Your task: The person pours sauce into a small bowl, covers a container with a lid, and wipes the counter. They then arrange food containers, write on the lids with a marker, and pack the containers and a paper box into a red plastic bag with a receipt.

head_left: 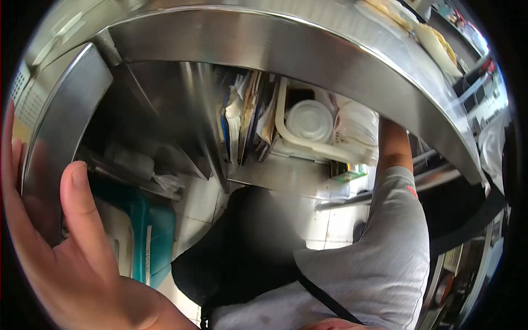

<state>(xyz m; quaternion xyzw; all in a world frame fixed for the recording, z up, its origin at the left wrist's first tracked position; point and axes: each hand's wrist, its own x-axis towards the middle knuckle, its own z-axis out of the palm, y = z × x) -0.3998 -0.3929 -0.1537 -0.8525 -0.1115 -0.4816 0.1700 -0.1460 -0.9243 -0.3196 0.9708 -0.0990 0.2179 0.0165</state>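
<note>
My left hand (66,258) grips the edge of a stainless steel cabinet door (60,121) at the far left, thumb on the front face and fingers wrapped behind it. My right forearm (393,151), in a grey sleeve (396,220), reaches up into the shelf space under a curved steel counter rim (308,44). The right hand itself is hidden behind that rim, next to a white plastic bag (357,129). A round white lidded container (309,120) sits in a cream tray just left of the arm.
Upright papers and flat packs (250,118) stand beside a steel divider (203,121). A teal bin (157,231) sits low at the left over a pale tiled floor (198,203). My black apron (247,247) fills the lower middle. Food items lie on the counter top (434,44).
</note>
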